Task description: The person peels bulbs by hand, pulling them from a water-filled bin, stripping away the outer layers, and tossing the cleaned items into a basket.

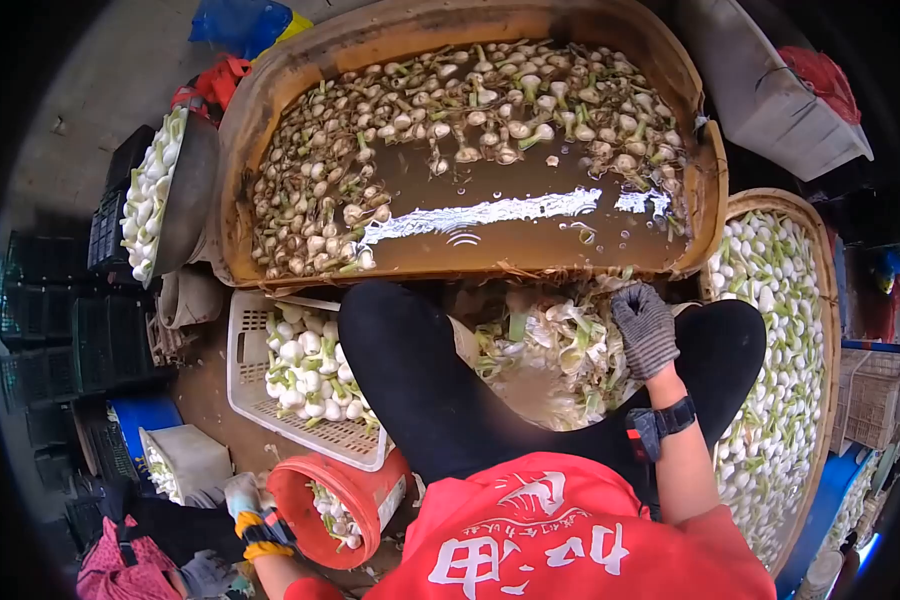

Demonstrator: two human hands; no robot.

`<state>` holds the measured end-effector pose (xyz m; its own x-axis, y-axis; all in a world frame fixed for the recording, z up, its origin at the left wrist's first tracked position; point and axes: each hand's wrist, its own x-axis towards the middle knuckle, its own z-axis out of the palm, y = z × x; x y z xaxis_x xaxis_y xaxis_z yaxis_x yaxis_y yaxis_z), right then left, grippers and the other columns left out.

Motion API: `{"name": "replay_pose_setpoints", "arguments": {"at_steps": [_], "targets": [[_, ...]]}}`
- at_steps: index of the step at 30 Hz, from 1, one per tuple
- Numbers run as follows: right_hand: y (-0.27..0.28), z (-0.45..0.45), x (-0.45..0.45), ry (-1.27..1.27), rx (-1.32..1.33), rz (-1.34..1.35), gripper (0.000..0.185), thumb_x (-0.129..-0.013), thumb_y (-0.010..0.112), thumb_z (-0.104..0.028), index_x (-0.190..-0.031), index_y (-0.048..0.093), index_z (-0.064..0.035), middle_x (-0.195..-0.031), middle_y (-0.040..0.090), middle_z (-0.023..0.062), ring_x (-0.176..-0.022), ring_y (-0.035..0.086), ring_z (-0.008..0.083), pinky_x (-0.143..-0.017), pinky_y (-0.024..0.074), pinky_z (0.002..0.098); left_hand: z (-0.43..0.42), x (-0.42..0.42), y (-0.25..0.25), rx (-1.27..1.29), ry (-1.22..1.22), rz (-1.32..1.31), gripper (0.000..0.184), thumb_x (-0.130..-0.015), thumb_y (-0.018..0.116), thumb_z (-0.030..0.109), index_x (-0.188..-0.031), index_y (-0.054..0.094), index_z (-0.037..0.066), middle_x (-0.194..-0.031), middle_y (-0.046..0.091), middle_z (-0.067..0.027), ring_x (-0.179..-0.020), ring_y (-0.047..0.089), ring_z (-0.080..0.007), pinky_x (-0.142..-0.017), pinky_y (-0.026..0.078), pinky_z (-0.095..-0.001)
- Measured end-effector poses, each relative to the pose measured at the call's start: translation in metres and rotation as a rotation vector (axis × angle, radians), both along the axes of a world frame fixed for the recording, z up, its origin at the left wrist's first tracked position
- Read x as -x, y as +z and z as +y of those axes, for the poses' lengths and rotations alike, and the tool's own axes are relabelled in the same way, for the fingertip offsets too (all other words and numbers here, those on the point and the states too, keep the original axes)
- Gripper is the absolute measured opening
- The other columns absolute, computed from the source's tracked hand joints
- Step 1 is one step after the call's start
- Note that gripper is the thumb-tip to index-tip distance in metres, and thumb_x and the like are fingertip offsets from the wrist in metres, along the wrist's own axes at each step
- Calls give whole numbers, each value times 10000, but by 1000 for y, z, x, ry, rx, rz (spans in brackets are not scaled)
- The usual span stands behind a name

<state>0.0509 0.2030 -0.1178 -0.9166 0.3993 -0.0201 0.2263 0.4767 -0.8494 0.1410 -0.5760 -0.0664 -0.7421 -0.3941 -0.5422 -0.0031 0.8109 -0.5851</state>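
My right hand (645,328), in a grey knitted glove, is curled closed above a heap of garlic skins and leaves (570,355) between my knees. What it holds, if anything, is hidden. Out to the left, my left hand (241,493) wears a pale glove and is beside the rim of a tilted red bucket (385,495); its fingers do not show clearly. Trimmed garlic bulbs (335,515) lie inside the bucket. Close by, a white plastic crate (253,395) holds cleaned white garlic bulbs (310,370).
A large tan tub (232,190) of muddy water and floating garlic stands ahead. At right is a long tub of clean garlic (770,330). A heaped basin of garlic (155,195) stands left. Another person in pink (120,565) works at lower left. Dark crates (40,310) stack beyond.
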Motion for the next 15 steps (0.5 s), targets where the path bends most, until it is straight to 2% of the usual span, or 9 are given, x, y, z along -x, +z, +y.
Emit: {"name": "replay_pose_setpoints", "arguments": {"at_steps": [1,3,5,6,7,8,11,13,15], "targets": [[1,-3,4,0,4,-10,107,-860,650,-108,-849,627,-4,-761,626,110,-694,601,222,-702,487,335,16,-10,2,51,108,-12,241,-950,503,278,-1064,667,143,-1170,663,-119,-1097,633,-299,-932,505,-390],[7,-10,14,47,11,-72,102,-858,647,-96,-883,622,-1,-764,626,109,-682,596,208,-688,489,331,19,-7,0,82,27,6,197,-966,463,169,-974,655,126,-1072,675,-81,-880,680,-262,-817,547,-354],[-2,-13,21,61,5,-68,97,-852,649,-85,-886,621,2,-757,626,105,-678,598,199,-680,493,327,-65,6,-62,-457,229,625,181,-977,478,188,-879,614,120,-849,618,-22,-633,591,-159,-633,523,-266],[-1,-17,25,73,51,-87,92,-848,651,-81,-876,623,3,-757,627,105,-682,601,198,-681,495,326,8,35,-33,-455,236,621,181,-977,478,188,-879,614,120,-849,618,-22,-633,591,-159,-633,523,-266],[-1,-20,28,82,98,-108,88,-844,653,-77,-867,625,4,-758,629,105,-686,605,197,-683,498,325,82,112,1,-996,696,995,260,-941,555,271,-772,555,74,-716,564,-12,-652,552,-148,-578,441,-328],[2,-22,30,84,107,-129,86,-839,656,-76,-863,627,1,-766,635,113,-696,615,202,-687,501,325,112,165,12,-1107,487,839,285,-953,546,285,-792,556,50,-706,486,19,-660,471,-79,-572,393,-259],[-12,-21,35,92,103,-150,93,-834,660,-78,-870,627,1,-776,639,123,-698,620,209,-688,502,328,243,299,26,-1295,402,665,265,-974,530,237,-1106,632,31,-806,550,39,-693,501,-58,-607,417,-206],[-6,-21,39,57,103,-175,92,-832,661,-80,-866,625,-1,-787,641,136,-704,626,227,-688,504,336,297,358,5,-1406,298,394,371,-971,519,294,-1213,604,26,-953,596,-4,-747,550,-79,-609,459,-236],[-5,-17,41,47,88,-227,100,-834,665,-87,-862,623,-1,-790,636,145,-721,629,252,-695,503,347,318,416,-45,-1183,368,17,409,-940,558,392,-1205,625,87,-1071,633,1,-774,599,-124,-627,515,-288]]}}
